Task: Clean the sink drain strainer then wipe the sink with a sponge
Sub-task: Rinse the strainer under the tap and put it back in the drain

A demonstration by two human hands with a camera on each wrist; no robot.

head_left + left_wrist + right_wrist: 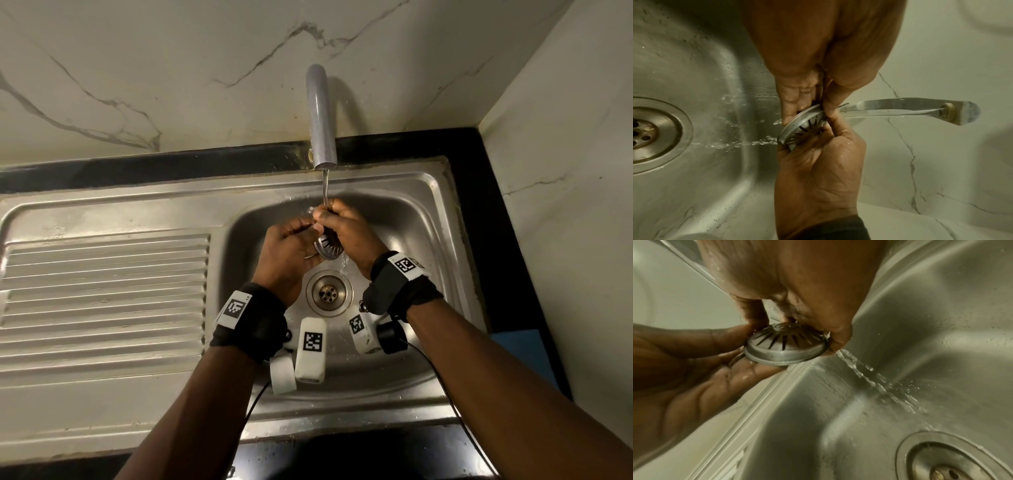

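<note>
Strainer (328, 247) sat between your two hands, held clear above the basin and tilted on edge, its slotted dome facing back toward you. Your left hand (287, 253) cupped it from below, fingers curled under the rim; your right hand (346, 228) pinched the upper edge from the far side — both gripping the one piece. Neither hand was nearer; they met on it. The stream from the tap (321, 116) struck at your right fingertips and ran off into the sink (428, 219). The open drain (329, 293) lay directly beneath and toward you — so reseating would probably mean levelling the disc and lowering it.
</note>
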